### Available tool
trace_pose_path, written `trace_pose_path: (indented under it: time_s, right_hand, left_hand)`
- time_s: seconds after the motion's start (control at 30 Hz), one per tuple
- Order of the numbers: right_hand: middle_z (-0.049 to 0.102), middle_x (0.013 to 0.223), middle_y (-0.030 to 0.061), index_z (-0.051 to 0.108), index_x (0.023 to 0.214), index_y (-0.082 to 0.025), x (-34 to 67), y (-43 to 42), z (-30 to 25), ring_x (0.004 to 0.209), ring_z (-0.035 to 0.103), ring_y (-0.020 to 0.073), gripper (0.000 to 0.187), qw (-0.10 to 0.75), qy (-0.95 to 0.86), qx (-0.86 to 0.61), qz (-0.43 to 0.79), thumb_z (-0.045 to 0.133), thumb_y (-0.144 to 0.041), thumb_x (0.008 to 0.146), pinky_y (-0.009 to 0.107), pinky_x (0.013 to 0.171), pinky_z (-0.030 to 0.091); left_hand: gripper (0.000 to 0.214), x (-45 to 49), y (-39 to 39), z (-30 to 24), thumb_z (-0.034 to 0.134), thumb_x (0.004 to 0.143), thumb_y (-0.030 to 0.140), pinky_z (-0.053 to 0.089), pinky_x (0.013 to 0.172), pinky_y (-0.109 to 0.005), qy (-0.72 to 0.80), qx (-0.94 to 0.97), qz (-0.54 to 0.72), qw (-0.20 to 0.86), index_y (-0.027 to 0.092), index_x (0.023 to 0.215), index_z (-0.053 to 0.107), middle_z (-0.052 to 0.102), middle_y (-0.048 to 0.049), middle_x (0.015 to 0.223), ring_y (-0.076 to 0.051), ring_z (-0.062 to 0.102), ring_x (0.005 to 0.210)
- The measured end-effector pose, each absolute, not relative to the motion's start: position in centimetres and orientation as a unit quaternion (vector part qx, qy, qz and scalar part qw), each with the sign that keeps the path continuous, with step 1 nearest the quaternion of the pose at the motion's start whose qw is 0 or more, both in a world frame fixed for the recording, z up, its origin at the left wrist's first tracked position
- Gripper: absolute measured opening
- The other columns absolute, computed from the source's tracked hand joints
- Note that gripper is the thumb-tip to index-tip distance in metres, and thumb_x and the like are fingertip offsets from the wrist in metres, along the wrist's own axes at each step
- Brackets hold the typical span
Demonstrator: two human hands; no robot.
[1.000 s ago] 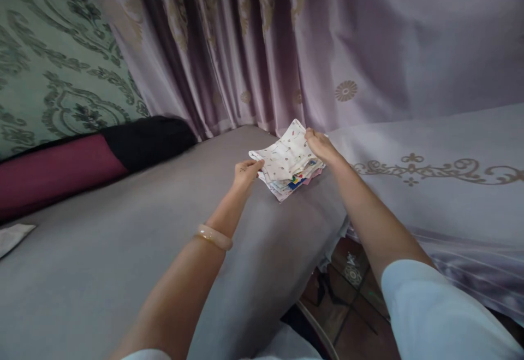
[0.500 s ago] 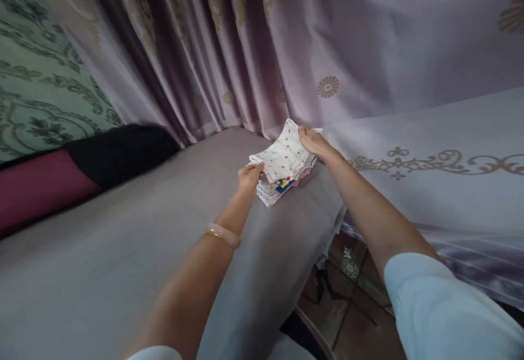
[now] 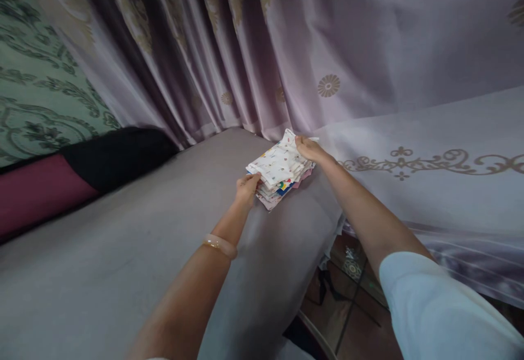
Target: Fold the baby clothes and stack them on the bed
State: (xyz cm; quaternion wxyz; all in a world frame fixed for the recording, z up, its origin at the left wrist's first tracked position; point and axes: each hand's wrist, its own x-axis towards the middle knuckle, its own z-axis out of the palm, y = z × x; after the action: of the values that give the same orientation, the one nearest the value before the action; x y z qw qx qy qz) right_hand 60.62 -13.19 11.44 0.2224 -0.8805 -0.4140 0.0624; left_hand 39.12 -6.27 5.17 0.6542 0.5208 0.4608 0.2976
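Evidently grasped top cloth [image 3: 273, 164] with left grip [image 3: 246, 187] and right grip [image 3: 310, 149]. Perhaps risked skewing pile [image 3: 271, 198] by pulling unevenly.

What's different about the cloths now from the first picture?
The top cloth has come down and lies flatter on the stack. The left hand and right hand dipped a little with it. Both still touch cloth; the stack stays on the grey sheet.

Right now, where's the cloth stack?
Head view, just right of centre: the cloth stack lies on the gray sheet, between the left hand and right hand.
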Motion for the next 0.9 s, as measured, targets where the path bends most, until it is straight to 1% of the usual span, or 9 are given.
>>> trace_pose_path:
  time_s: [0.13, 0.2, 0.3, 0.37, 0.43, 0.57, 0.63, 0.8, 0.9]
  right_hand:
    - [0.06, 0.131, 0.0211, 0.054, 0.126, -0.011, 60.3, -13.1, 10.8, 0.124, 0.054, 0.0309, 0.057, 0.204, -0.407, -0.888, 0.064, 0.018, -0.046, 0.1, 0.039, 0.1, 0.039]
    - [0.06, 0.131, 0.0211, 0.051, 0.129, -0.011, 60.1, -13.0, 10.6, 0.123, 0.054, 0.0312, 0.056, 0.195, -0.405, -0.891, 0.063, 0.02, -0.048, 0.1, 0.04, 0.1, 0.039]
    - [0.056, 0.135, 0.0217, 0.042, 0.138, -0.011, 60.0, -12.8, 10.2, 0.125, 0.052, 0.0324, 0.056, 0.185, -0.405, -0.894, 0.058, 0.022, -0.046, 0.1, 0.046, 0.103, 0.037]
    - [0.051, 0.14, 0.0213, 0.033, 0.145, -0.012, 60.1, -12.6, 9.9, 0.128, 0.049, 0.0332, 0.057, 0.178, -0.404, -0.896, 0.051, 0.022, -0.044, 0.099, 0.05, 0.106, 0.033]
    - [0.047, 0.144, 0.0204, 0.028, 0.148, -0.012, 60.5, -12.4, 9.3, 0.132, 0.045, 0.0333, 0.057, 0.164, -0.403, -0.899, 0.038, 0.022, -0.041, 0.099, 0.054, 0.109, 0.028]
    - [0.041, 0.149, 0.0181, 0.037, 0.143, -0.013, 61.4, -12.2, 8.0, 0.138, 0.033, 0.0303, 0.052, 0.125, -0.415, -0.901, -0.015, 0.021, -0.036, 0.099, 0.056, 0.111, 0.022]
    - [0.04, 0.149, 0.0172, 0.043, 0.138, -0.013, 61.7, -12.2, 7.4, 0.139, 0.03, 0.0297, 0.05, 0.112, -0.414, -0.902, -0.046, 0.021, -0.036, 0.099, 0.055, 0.111, 0.021]
    - [0.049, 0.142, 0.017, 0.05, 0.134, -0.014, 62.4, -12.0, 6.7, 0.132, 0.039, 0.0293, 0.051, 0.095, -0.392, -0.915, -0.021, 0.018, -0.035, 0.099, 0.052, 0.107, 0.027]
    - [0.05, 0.142, 0.0167, 0.052, 0.134, -0.014, 62.9, -11.7, 6.9, 0.131, 0.041, 0.0303, 0.054, 0.085, -0.387, -0.918, -0.004, 0.018, -0.036, 0.099, 0.052, 0.106, 0.029]
  left_hand:
    - [0.015, 37.4, -6.2, 4.5, 0.066, 0.076, 0.027, 0.03, 0.047, -0.02, 0.45, 0.525, 0.296, 0.659, 0.013, 0.071, 0.064, 0.062, -0.0001, 0.063, -0.005, 0.042, 0.046]
    - [0.016, 36.1, -6.1, 4.1, 0.067, 0.072, 0.028, 0.03, 0.047, -0.02, 0.458, 0.528, 0.293, 0.653, 0.012, 0.074, 0.065, 0.064, -0.0008, 0.064, -0.006, 0.044, 0.046]
    - [0.025, 33.6, -5.7, 3.5, 0.069, 0.067, 0.034, 0.031, 0.047, -0.02, 0.469, 0.536, 0.29, 0.639, 0.012, 0.078, 0.067, 0.065, -0.0016, 0.067, -0.006, 0.045, 0.048]
    - [0.032, 31.5, -5.4, 3.2, 0.071, 0.063, 0.039, 0.034, 0.048, -0.02, 0.475, 0.536, 0.294, 0.633, 0.013, 0.08, 0.067, 0.065, -0.0017, 0.067, -0.006, 0.046, 0.049]
    - [0.039, 29.1, -5.0, 3.0, 0.074, 0.059, 0.043, 0.035, 0.048, -0.02, 0.477, 0.536, 0.297, 0.63, 0.013, 0.083, 0.068, 0.065, -0.0019, 0.068, -0.007, 0.047, 0.05]
    - [0.053, 23.9, -4.7, 2.7, 0.078, 0.052, 0.051, 0.038, 0.049, -0.02, 0.497, 0.531, 0.297, 0.619, 0.013, 0.088, 0.068, 0.066, -0.0023, 0.071, -0.007, 0.049, 0.052]
    - [0.059, 21.2, -4.9, 2.6, 0.08, 0.05, 0.054, 0.04, 0.05, -0.021, 0.499, 0.532, 0.294, 0.618, 0.013, 0.091, 0.068, 0.066, -0.0027, 0.073, -0.008, 0.051, 0.054]
    - [0.066, 15.6, -6.0, 2.3, 0.083, 0.047, 0.058, 0.041, 0.049, -0.021, 0.534, 0.52, 0.288, 0.601, 0.015, 0.094, 0.068, 0.067, -0.0028, 0.075, -0.009, 0.051, 0.054]
    - [0.069, 14.0, -6.6, 1.9, 0.085, 0.044, 0.059, 0.043, 0.051, -0.021, 0.543, 0.504, 0.305, 0.598, 0.014, 0.094, 0.068, 0.067, -0.0022, 0.074, -0.009, 0.053, 0.056]
